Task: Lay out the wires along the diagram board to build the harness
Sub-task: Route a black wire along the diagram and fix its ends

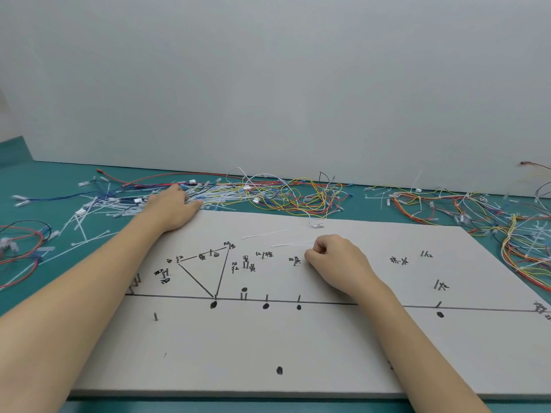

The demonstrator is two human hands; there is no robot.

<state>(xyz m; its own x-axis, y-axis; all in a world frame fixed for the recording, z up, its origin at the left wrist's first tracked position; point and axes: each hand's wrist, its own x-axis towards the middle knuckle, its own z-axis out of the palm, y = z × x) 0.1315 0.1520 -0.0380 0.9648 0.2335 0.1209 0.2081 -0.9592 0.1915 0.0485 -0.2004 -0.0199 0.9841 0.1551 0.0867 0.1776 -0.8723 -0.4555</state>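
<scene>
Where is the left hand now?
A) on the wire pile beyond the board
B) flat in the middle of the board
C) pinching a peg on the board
A: the left hand reaches past the board edge, its fingers on the wire pile.

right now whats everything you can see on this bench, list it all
diagram board: one, white, front centre, with black lines, dots, handwritten labels
pins: many, grey metal, upright in the board
cable ties: two loose, white, far part of the board
wire pile: one tangle, mixed colours, behind the board
wire bundles: several, mostly red, orange and yellow, far right
red wires: a few, left edge
table: one, teal
wall: pale grey, behind
left hand: reaching into the pile
right hand: fingers curled at a tie's end
</scene>
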